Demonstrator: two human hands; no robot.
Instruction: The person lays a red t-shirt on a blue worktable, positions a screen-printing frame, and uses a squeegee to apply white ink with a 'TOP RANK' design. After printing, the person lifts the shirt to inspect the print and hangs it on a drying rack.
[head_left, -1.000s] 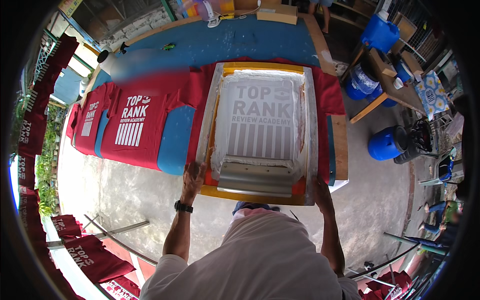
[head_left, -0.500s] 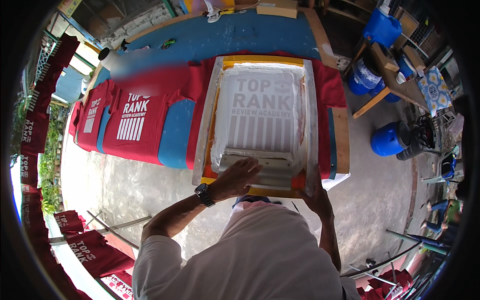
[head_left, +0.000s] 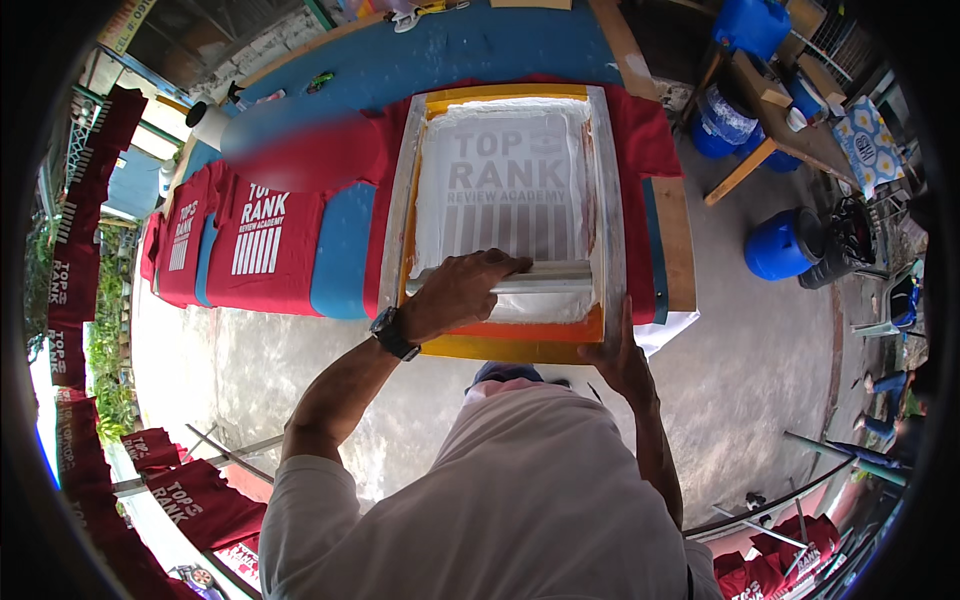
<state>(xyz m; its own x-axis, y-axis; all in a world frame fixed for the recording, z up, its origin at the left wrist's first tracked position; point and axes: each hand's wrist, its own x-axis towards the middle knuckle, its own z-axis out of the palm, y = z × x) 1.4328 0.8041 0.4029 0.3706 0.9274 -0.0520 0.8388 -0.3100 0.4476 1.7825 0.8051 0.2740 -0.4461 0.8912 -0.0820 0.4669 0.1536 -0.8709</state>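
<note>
A screen-printing frame lies over a dark red T-shirt on the table. White ink rings its mesh, where a lettered design with vertical bars shows through. My left hand, with a black watch at the wrist, is closed over the top of a squeegee. The squeegee stands across the near part of the mesh, below the bars. My right hand grips the frame's near right corner, some of its fingers hidden. An orange strip of the frame shows between the squeegee and the near edge.
Printed red T-shirts lie left along the blue table; a blurred patch covers part of one. Blue barrels and a wooden bench stand right. More red shirts hang on racks around the rim.
The squeegee, lying flatter before, now stands more upright and slightly farther from the frame's near edge. My left hand has rolled over its top. My right hand stays at the corner.
</note>
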